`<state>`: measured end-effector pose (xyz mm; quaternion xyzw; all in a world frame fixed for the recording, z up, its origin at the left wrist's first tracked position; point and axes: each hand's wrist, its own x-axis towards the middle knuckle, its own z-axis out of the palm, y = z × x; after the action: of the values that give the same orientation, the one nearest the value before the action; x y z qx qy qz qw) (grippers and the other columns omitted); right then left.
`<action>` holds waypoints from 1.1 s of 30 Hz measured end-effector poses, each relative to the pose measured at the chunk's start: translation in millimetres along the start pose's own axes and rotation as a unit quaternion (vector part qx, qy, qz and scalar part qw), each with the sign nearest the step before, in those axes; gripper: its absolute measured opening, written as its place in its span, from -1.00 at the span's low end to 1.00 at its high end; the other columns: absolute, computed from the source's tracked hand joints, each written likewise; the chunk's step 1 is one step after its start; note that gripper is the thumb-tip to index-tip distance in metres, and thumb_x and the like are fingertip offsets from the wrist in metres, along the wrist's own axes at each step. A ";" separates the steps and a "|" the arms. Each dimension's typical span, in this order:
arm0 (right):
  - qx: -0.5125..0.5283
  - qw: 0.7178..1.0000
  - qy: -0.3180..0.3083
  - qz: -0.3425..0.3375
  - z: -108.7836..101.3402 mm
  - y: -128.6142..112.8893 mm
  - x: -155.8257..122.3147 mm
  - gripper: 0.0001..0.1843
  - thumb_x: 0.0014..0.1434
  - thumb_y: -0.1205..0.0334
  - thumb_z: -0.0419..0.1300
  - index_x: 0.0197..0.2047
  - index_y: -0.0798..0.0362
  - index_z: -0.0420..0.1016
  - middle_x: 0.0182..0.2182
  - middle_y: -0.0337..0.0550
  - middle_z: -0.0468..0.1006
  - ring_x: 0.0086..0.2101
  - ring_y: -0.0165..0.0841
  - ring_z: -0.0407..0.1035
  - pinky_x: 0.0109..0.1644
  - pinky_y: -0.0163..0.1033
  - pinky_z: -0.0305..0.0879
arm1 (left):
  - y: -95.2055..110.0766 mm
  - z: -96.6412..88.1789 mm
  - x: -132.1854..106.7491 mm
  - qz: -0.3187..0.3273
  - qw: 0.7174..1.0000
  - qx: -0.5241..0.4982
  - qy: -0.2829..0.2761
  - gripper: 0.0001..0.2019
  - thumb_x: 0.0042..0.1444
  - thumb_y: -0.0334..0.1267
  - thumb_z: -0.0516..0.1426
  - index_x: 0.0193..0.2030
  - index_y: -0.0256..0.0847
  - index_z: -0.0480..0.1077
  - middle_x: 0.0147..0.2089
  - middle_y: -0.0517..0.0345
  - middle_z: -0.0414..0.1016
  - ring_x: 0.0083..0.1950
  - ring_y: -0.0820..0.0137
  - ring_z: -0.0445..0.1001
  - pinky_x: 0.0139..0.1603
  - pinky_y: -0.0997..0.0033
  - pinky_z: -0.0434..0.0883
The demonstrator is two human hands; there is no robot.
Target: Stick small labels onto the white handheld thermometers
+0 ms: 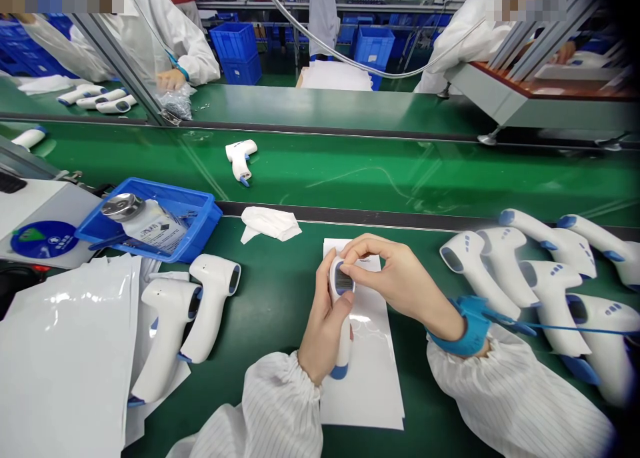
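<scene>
My left hand is wrapped round a white and blue infrared thermometer, held with its dark display up. Over the top of the display, my right hand has its thumb and bent fingers closed on the thermometer's head. Whether a thin film lies between those fingers I cannot tell. A blue wrist strap with a cord circles my right wrist. Beneath the hands lies a white glossy sheet. More thermometers lie in a group at the right, and two thermometers rest on the left.
A blue tray holds a bottle with a metal top. Glossy sheets are stacked at left, and a crumpled white cloth lies ahead. One thermometer sits on the green belt. Co-workers in white coats stand beyond.
</scene>
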<state>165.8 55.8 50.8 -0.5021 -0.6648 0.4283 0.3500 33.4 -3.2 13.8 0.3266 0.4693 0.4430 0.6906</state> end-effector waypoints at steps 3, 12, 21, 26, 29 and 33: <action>0.000 1.000 0.002 -0.003 0.4 0.5 0.3 -0.90 0.08 0.32 0.27 -0.46 -0.01 0.48 -0.30 -0.22 0.59 -0.24 -0.30 0.48 -0.11 -0.17 0.36 | 0.9 1.1 -0.2 -0.019 1.000 0.007 0.015 -0.38 0.28 -0.18 0.01 0.45 0.15 -0.07 0.39 0.00 0.19 -0.57 0.63 0.27 -0.56 0.49 0.32; 0.003 1.000 0.007 -0.011 1.1 2.7 2.1 -0.89 0.09 0.36 0.26 -0.45 0.01 0.47 -0.33 -0.25 0.59 -0.26 -0.35 0.46 -0.12 -0.21 0.34 | -3.8 -2.9 1.6 -0.018 1.000 0.015 -0.019 -0.42 0.33 -0.26 -0.07 0.42 0.29 -0.09 0.35 0.08 0.20 -0.55 0.68 0.28 -0.52 0.52 0.36; -0.009 0.999 -0.026 -0.036 11.7 21.6 0.0 -0.90 0.23 0.20 0.23 -0.16 -0.04 0.44 -0.14 -0.20 0.51 -0.12 -0.31 0.40 -0.03 -0.16 0.32 | 0.7 -2.9 2.3 -0.014 1.000 -0.003 -0.019 -0.43 0.28 -0.27 -0.03 0.39 0.22 -0.02 0.22 0.08 0.31 -0.60 0.66 0.27 -0.56 0.49 0.33; 0.017 0.995 0.100 0.004 17.6 20.4 -10.2 -0.81 0.36 0.07 0.06 -0.24 -0.01 0.35 -0.21 -0.17 0.49 -0.19 -0.31 0.41 -0.10 -0.17 0.32 | -3.2 -6.5 1.6 0.010 0.999 -0.047 -0.002 -0.38 0.22 -0.26 0.02 0.40 0.15 -0.02 0.05 0.12 0.41 -0.56 0.59 0.29 -0.51 0.47 0.33; 0.036 0.993 0.001 0.109 19.7 10.5 -32.7 -0.73 0.29 -0.04 0.13 -0.13 -0.01 0.29 -0.19 -0.14 0.49 -0.19 -0.26 0.43 -0.12 -0.14 0.35 | 0.9 -7.3 -0.7 0.070 0.990 -0.123 0.024 -0.33 0.16 -0.25 0.08 0.41 0.10 0.00 0.10 0.11 0.41 -0.13 0.35 0.49 -0.07 0.33 0.44; 0.016 0.977 -0.168 0.132 26.5 8.9 -43.9 -0.69 0.25 0.05 0.18 -0.01 -0.01 0.28 -0.06 -0.09 0.51 -0.07 -0.19 0.44 -0.05 -0.09 0.38 | 9.7 -6.2 -1.8 0.048 0.979 -0.197 0.001 -0.26 0.17 -0.19 0.06 0.46 0.11 -0.15 0.24 0.09 0.36 0.24 0.17 0.36 0.21 0.15 0.30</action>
<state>156.3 8.7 30.8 -0.5007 -0.6353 0.5591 0.1819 24.3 -0.9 20.7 0.2058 0.3574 0.5602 0.7184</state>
